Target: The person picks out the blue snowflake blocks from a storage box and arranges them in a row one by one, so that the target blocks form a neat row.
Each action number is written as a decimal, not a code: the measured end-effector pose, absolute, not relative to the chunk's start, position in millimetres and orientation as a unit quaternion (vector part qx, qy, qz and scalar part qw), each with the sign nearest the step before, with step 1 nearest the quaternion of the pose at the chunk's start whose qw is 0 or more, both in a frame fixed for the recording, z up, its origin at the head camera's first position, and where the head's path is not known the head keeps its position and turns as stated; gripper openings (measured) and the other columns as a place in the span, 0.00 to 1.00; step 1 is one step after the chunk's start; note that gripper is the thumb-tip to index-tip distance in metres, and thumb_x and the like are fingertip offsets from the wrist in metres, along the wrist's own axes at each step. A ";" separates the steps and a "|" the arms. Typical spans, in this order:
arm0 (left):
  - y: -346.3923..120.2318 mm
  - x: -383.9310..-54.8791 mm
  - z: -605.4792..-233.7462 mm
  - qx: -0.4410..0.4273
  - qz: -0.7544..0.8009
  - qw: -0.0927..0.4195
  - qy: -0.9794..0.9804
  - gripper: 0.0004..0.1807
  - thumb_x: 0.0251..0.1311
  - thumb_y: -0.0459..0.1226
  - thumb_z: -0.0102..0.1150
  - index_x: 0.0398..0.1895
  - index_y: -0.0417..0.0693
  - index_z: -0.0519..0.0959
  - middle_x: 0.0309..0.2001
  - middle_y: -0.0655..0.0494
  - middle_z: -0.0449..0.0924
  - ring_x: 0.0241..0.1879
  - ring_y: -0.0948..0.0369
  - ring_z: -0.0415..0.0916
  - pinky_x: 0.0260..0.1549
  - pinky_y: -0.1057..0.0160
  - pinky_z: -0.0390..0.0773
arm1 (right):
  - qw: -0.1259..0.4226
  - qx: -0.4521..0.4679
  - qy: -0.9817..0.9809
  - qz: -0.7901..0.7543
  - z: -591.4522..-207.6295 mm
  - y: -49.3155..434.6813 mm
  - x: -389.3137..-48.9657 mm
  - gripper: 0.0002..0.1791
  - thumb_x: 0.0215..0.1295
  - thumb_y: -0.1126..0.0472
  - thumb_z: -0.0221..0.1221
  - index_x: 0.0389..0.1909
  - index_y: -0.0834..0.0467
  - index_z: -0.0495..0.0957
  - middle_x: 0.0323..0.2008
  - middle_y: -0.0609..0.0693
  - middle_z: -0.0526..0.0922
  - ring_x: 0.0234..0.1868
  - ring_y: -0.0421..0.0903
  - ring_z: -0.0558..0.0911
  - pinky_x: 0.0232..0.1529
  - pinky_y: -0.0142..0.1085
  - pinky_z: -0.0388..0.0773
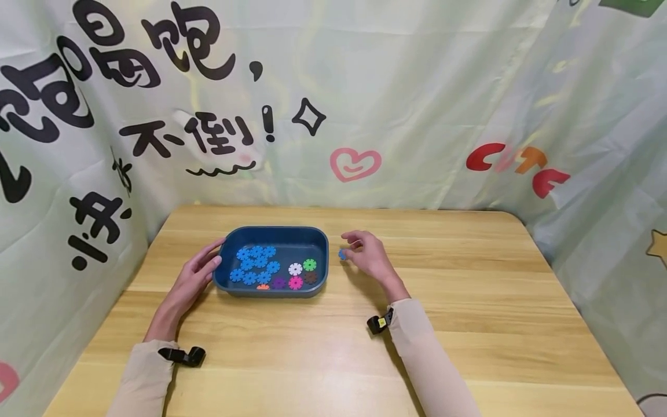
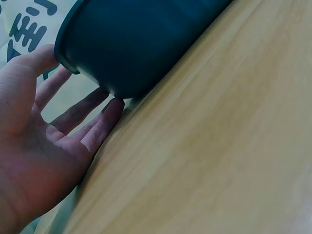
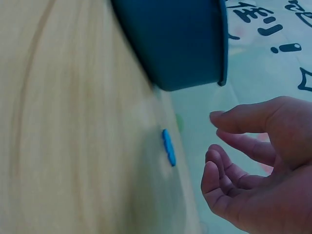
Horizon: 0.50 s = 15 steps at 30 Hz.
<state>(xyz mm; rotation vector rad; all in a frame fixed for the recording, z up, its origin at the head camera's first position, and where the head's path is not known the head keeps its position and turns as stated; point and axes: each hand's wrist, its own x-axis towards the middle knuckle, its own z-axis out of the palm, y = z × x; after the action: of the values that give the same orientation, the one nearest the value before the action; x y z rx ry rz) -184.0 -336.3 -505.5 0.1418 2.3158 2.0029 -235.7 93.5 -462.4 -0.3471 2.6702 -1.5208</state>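
A dark blue tray (image 1: 271,293) stands on the table with snowflake-shaped plastic discs in it. My left hand (image 1: 190,278) rests against its left end, thumb at the rim and straight fingertips touching the outer wall, as the left wrist view shows. Beyond the tray's right side, a single blue snowflake disc (image 3: 168,147) lies on the wood. My right hand (image 1: 371,258) hovers close by it, fingers loosely bent and thumb apart from them. In the right wrist view a gap separates the fingertips from the disc, and nothing is between them.
Several blue discs (image 1: 255,263) cluster at the tray's left. White (image 1: 295,269), green (image 1: 310,264), pink (image 1: 295,282), brown, purple and orange discs lie toward its front and right. A printed curtain (image 1: 417,116) hangs behind the wooden table (image 1: 469,278).
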 end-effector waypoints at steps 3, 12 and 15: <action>-336.9 -182.1 -506.2 0.040 0.656 0.038 0.753 0.30 0.79 0.45 0.49 0.81 0.56 0.59 0.79 0.40 0.52 0.68 0.58 0.65 0.55 0.74 0.74 | 0.012 -0.123 0.850 -0.512 -457.5 89.8 -232.5 0.20 0.67 0.70 0.65 0.59 0.66 0.80 0.53 0.65 0.81 0.50 0.57 0.82 0.46 0.44 0.82; -335.3 -181.5 -506.1 0.037 0.660 0.042 0.749 0.31 0.79 0.46 0.49 0.81 0.56 0.58 0.80 0.39 0.50 0.66 0.61 0.67 0.55 0.73 0.75 | -0.020 -0.137 0.820 -0.556 -436.0 75.8 -220.6 0.16 0.68 0.70 0.63 0.56 0.63 0.81 0.47 0.65 0.82 0.46 0.55 0.82 0.44 0.41 0.82; -334.4 -182.1 -505.2 0.035 0.656 0.044 0.753 0.31 0.79 0.47 0.50 0.81 0.57 0.59 0.80 0.40 0.49 0.68 0.57 0.65 0.55 0.74 0.75 | -0.032 -0.152 0.806 -0.571 -430.3 71.0 -217.3 0.16 0.67 0.71 0.63 0.55 0.64 0.82 0.45 0.63 0.83 0.46 0.55 0.82 0.48 0.45 0.82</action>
<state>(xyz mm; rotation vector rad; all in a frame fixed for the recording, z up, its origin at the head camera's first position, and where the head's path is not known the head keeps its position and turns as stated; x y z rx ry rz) -182.1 -334.4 -505.2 0.1055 2.3001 2.0052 -217.3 71.0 -430.3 -0.4891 2.5852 -1.8318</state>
